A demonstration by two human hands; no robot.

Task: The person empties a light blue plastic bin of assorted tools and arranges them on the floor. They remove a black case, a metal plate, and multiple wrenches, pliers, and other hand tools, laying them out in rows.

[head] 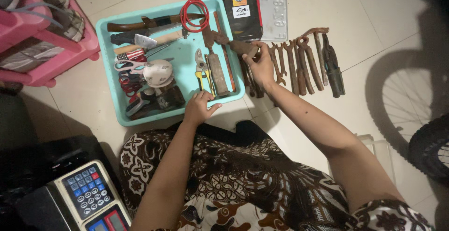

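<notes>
A rusty brown tool, dull and pitted, lies across the right rim of the turquoise tray (its exact kind is hard to tell). The tray sits flat on the tiled floor, its near rim facing the person.

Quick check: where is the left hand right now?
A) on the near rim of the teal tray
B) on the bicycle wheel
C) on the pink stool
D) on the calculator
A: the left hand rests on the near rim of the teal tray, beside the pruning shears.
</notes>
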